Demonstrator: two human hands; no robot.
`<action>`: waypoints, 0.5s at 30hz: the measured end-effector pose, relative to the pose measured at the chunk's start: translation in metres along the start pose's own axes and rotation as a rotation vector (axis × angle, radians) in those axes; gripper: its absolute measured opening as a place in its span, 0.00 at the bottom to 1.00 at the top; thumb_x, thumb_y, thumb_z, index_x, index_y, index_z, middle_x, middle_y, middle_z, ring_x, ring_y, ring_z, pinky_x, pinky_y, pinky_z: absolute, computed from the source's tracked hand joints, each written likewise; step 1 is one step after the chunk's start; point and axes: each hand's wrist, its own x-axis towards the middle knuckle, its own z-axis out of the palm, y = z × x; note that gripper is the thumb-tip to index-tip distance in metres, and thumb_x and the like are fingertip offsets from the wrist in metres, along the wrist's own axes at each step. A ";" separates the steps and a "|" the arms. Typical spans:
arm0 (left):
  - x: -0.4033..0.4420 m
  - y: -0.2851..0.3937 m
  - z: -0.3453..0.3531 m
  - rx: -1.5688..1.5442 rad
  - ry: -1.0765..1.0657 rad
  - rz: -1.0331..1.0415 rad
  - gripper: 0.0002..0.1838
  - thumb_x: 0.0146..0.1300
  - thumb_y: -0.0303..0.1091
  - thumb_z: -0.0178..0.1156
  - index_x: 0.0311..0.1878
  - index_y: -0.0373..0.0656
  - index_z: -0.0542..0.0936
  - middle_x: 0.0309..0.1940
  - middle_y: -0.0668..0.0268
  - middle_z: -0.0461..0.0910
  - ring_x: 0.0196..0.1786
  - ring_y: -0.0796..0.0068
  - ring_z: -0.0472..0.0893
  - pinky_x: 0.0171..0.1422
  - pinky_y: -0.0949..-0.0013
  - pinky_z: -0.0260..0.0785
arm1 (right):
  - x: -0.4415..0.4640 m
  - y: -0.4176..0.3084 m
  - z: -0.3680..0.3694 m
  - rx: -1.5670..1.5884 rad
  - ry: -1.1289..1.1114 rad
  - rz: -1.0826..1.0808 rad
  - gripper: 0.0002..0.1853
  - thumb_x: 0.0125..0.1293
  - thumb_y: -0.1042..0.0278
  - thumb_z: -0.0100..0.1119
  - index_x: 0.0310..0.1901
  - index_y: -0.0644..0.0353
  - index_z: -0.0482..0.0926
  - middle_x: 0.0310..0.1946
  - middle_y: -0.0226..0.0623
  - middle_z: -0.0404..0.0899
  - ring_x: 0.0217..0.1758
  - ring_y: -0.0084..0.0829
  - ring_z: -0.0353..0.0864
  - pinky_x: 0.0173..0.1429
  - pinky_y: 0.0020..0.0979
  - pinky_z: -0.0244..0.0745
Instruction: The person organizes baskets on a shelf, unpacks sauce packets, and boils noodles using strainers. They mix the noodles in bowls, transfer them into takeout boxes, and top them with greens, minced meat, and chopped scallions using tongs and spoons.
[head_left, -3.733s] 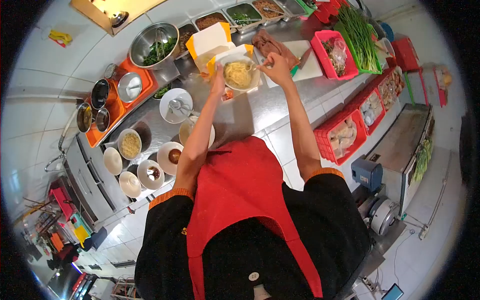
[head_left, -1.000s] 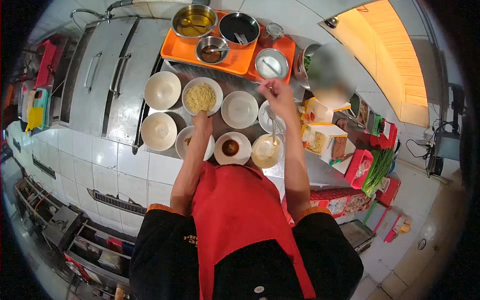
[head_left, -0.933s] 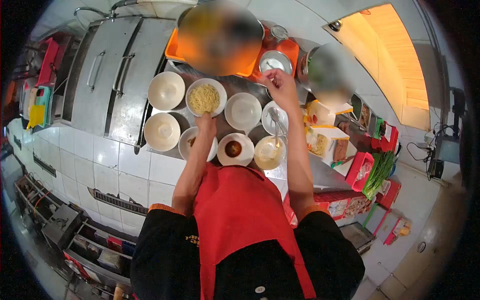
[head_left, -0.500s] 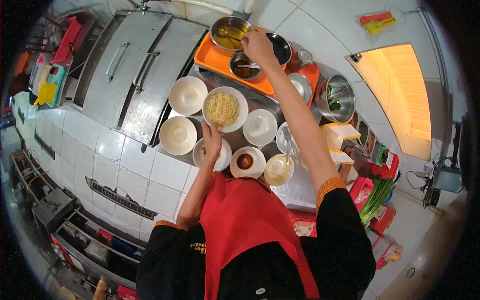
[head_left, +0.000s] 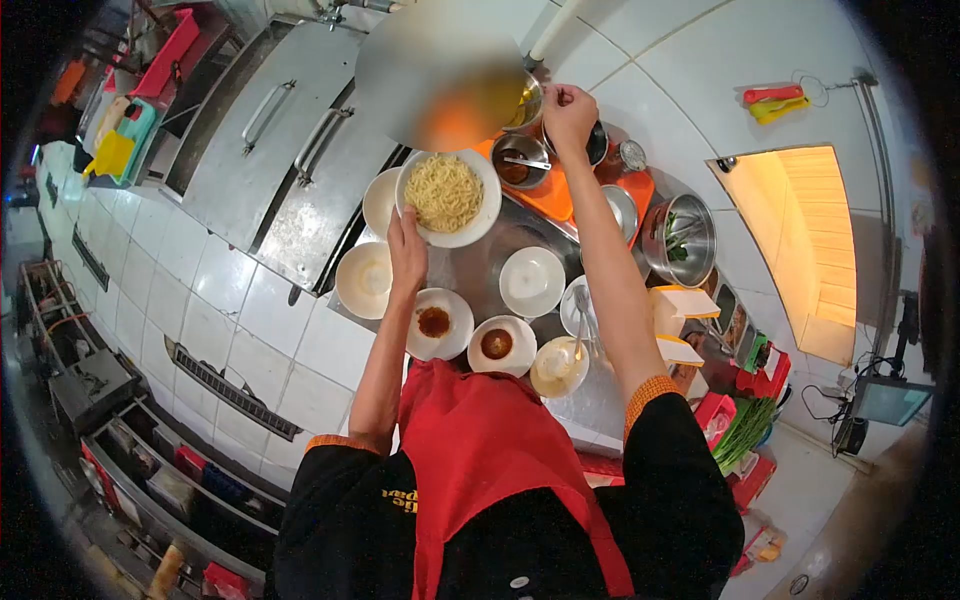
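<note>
My left hand (head_left: 407,252) grips the near left rim of a white bowl (head_left: 484,218) of noodles (head_left: 444,193), held over the far left of the counter. My right hand (head_left: 570,115) is closed beside the rim of a metal bowl of yellow oil (head_left: 525,105); what its fingers hold, if anything, I cannot make out. A grey blur hides most of that oil bowl. Just below my right hand, a smaller metal bowl (head_left: 520,160) holds dark sauce and a spoon. Nearer me stand two white bowls with brown sauce, one left (head_left: 438,340) and one right (head_left: 503,347).
An orange tray (head_left: 552,198) carries the metal bowls and a jar (head_left: 630,156). Several other white bowls (head_left: 531,281) stand on the steel counter, one with cutlery. A deep metal pot (head_left: 690,240) with greens is at right. Steel lids with handles (head_left: 270,115) lie left.
The noodle bowl has moved away and left, now overlapping a white bowl; the near sauce bowl is uncovered. My right hand has shifted right, off the oil bowl's middle. The view has shifted.
</note>
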 end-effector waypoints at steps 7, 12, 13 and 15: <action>0.040 0.010 0.025 0.039 0.052 0.061 0.27 0.79 0.46 0.41 0.56 0.28 0.76 0.45 0.51 0.83 0.47 0.60 0.81 0.57 0.59 0.69 | 0.008 0.001 -0.021 0.090 0.119 0.070 0.11 0.60 0.66 0.68 0.35 0.67 0.87 0.24 0.42 0.86 0.28 0.32 0.86 0.38 0.34 0.80; 0.065 0.007 0.036 0.046 0.008 0.048 0.30 0.80 0.49 0.40 0.54 0.26 0.76 0.44 0.50 0.83 0.48 0.61 0.80 0.57 0.60 0.69 | 0.009 -0.026 -0.044 0.262 0.104 0.047 0.10 0.61 0.67 0.68 0.36 0.67 0.88 0.22 0.39 0.85 0.25 0.25 0.81 0.36 0.27 0.76; 0.067 0.007 0.038 0.032 0.012 0.048 0.31 0.80 0.51 0.40 0.53 0.25 0.76 0.44 0.49 0.83 0.48 0.61 0.80 0.57 0.60 0.69 | 0.004 -0.034 -0.049 0.267 0.096 0.051 0.10 0.61 0.67 0.68 0.36 0.67 0.88 0.22 0.39 0.85 0.25 0.25 0.81 0.36 0.27 0.76; 0.071 0.007 0.042 -0.024 0.006 0.054 0.33 0.80 0.53 0.40 0.52 0.24 0.76 0.43 0.49 0.83 0.48 0.61 0.80 0.57 0.60 0.69 | -0.010 -0.049 -0.059 0.283 0.046 0.005 0.08 0.63 0.68 0.68 0.37 0.65 0.88 0.27 0.38 0.86 0.27 0.23 0.81 0.37 0.27 0.76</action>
